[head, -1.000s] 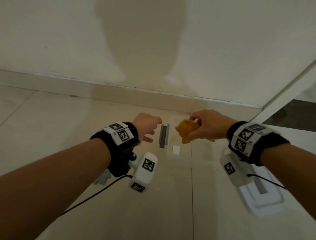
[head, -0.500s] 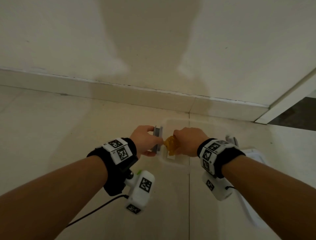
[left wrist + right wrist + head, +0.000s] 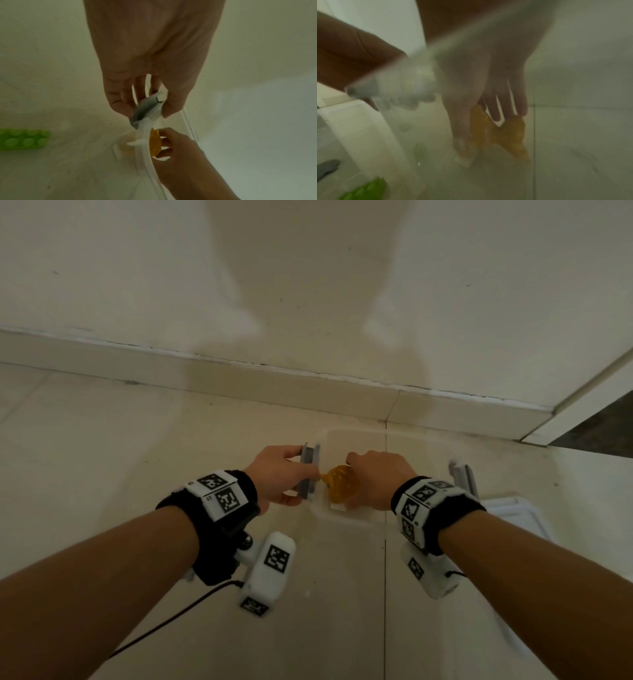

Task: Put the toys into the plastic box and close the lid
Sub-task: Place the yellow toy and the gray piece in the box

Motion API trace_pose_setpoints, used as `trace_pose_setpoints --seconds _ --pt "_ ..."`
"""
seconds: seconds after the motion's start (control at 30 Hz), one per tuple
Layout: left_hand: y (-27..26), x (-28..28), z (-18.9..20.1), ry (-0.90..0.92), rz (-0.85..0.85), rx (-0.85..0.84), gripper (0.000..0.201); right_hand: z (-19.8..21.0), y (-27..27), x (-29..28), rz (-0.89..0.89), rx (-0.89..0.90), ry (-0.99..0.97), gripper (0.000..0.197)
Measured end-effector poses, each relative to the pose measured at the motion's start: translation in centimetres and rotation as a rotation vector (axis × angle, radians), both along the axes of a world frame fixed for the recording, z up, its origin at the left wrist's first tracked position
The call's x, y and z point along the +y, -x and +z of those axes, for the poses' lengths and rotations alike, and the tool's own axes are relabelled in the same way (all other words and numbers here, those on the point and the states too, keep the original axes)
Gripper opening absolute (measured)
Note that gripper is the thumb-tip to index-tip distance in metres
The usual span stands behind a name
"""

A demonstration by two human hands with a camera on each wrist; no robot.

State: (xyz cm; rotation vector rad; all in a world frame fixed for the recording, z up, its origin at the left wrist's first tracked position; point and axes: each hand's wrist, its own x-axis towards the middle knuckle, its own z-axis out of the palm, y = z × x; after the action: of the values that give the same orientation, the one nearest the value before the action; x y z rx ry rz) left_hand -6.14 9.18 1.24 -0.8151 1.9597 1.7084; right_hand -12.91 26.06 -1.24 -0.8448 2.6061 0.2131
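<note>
A clear plastic box [image 3: 359, 436] stands on the floor by the wall. My left hand [image 3: 274, 474] grips the grey latch [image 3: 308, 470] on the box's left side, thumb and fingers pinching it [image 3: 145, 106]. My right hand [image 3: 373, 477] is lowered inside the box and holds an orange toy [image 3: 339, 486] between thumb and fingers, close to the box floor [image 3: 505, 135]. The box's white lid [image 3: 513, 508] lies on the floor to the right. A green brick [image 3: 22, 139] sits on the floor left of the box.
A second grey latch [image 3: 462, 474] stands up on the box's right side. A grey object [image 3: 325, 169] lies on the floor outside the box near the green brick [image 3: 366, 190]. The wall and skirting run just behind the box; a dark doorway opens at far right.
My right hand has carried the orange toy from above down into the box. My left hand has moved onto the grey latch and gripped it.
</note>
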Motion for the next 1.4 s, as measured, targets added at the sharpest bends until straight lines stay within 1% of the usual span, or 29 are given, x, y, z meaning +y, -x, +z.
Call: trace_pose_setpoints --seconds 0.07,0.13,0.17,0.2,0.23,0.27,0.3,0.33,0.37,0.4,0.47,0.57,0.6,0.67,0.7,0.77,0.83,0.87,0.97,1.03,1.07,1.1,1.13,1.17,1.2,1.23,1.3,1.4 --pt "-0.4 -0.8 -0.2 0.010 0.010 -0.026 0.030 1.5 0.3 -0.1 0.024 0.053 -0.042 0.052" --pt "-0.8 -2.5 -1.1 0.115 0.042 -0.038 0.037 3.6 0.7 -0.3 0.028 0.125 -0.042 0.039" --pt "-1.3 -3.6 -1.6 0.231 0.040 -0.046 0.037 4.7 0.8 -0.5 0.014 0.164 -0.004 0.035" --pt "-1.8 -5.0 -2.4 0.386 0.013 -0.048 0.033 5.6 0.8 -0.8 -0.008 0.200 0.055 0.033" --pt "-2.5 -6.3 -2.9 0.530 -0.042 -0.091 0.028 6.5 0.7 -1.1 -0.031 0.231 0.116 0.031" --pt "-3.1 -7.5 -3.3 0.646 -0.096 -0.153 0.028 7.2 0.4 -1.4 -0.043 0.253 0.170 0.029" --pt "-3.6 -8.6 -3.8 0.706 -0.138 -0.247 0.038 7.7 0.0 -1.8 -0.044 0.267 0.210 0.028" --pt "-4.1 -9.6 -4.4 0.731 -0.158 -0.339 0.055 8.1 -0.4 -2.2 -0.038 0.271 0.241 0.028" --pt "-4.6 -10.2 -4.8 0.727 -0.152 -0.417 0.073 8.4 -0.9 -2.7 -0.030 0.265 0.266 0.029" --pt "-5.1 -10.7 -5.1 0.719 -0.142 -0.471 0.086 8.6 -1.3 -3.1 -0.023 0.255 0.285 0.030" --pt "-6.0 -11.0 -5.6 0.713 -0.139 -0.547 0.099 8.6 -2.1 -4.0 -0.005 0.233 0.310 0.031" --pt "-7.2 -10.7 -6.3 0.801 -0.275 -0.612 0.111 8.3 -2.9 -4.9 0.026 0.215 0.327 0.032" --pt "-7.5 -10.6 -6.5 0.847 -0.316 -0.603 0.109 8.2 -3.2 -5.0 0.031 0.208 0.331 0.032" --pt "-7.8 -10.3 -6.7 0.945 -0.372 -0.549 0.094 8.1 -3.6 -5.2 0.036 0.200 0.337 0.032" --pt "-7.9 -10.2 -6.7 0.963 -0.386 -0.538 0.088 8.1 -3.7 -5.2 0.036 0.204 0.339 0.032" --pt "-7.9 -10.1 -6.6 0.904 -0.420 -0.545 0.073 8.0 -3.8 -5.0 0.027 0.207 0.343 0.032" --pt "-7.8 -10.3 -6.8 0.846 -0.453 -0.535 0.046 7.8 -4.0 -4.7 0.014 0.192 0.344 0.030" --pt "-7.9 -10.4 -7.0 0.843 -0.433 -0.525 0.039 7.7 -4.1 -4.6 0.012 0.185 0.343 0.029" --pt "-8.1 -10.3 -7.3 0.821 -0.372 -0.500 0.044 7.5 -4.4 -4.4 0.007 0.172 0.327 0.028" --pt "-8.3 -10.0 -7.0 0.743 -0.325 -0.500 0.042 7.4 -4.6 -4.3 0.005 0.164 0.310 0.028" --pt "-8.5 -9.8 -6.8 0.710 -0.327 -0.501 0.045 7.5 -4.7 -4.2 0.002 0.158 0.307 0.028" --pt "-8.7 -9.6 -6.7 0.706 -0.359 -0.508 0.057 7.6 -4.8 -4.2 -0.001 0.149 0.309 0.030" --pt "-8.9 -9.5 -6.9 0.738 -0.412 -0.513 0.074 7.7 -4.9 -4.2 -0.002 0.140 0.312 0.033" --pt "-9.2 -9.5 -7.0 0.791 -0.474 -0.507 0.085 7.8 -4.9 -4.2 0.000 0.136 0.314 0.035" --pt "-9.4 -9.3 -7.1 0.840 -0.527 -0.484 0.086 7.9 -5.0 -4.2 0.000 0.136 0.313 0.035" --pt "-9.5 -9.0 -7.1 0.869 -0.562 -0.461 0.080 7.9 -5.0 -4.3 0.002 0.138 0.309 0.032" --pt "-9.5 -8.7 -7.1 0.892 -0.599 -0.423 0.066 8.0 -5.2 -4.4 -0.002 0.141 0.301 0.029" --pt "-9.4 -8.6 -6.8 0.894 -0.616 -0.385 0.061 8.0 -5.3 -4.7 -0.004 0.127 0.300 0.031"
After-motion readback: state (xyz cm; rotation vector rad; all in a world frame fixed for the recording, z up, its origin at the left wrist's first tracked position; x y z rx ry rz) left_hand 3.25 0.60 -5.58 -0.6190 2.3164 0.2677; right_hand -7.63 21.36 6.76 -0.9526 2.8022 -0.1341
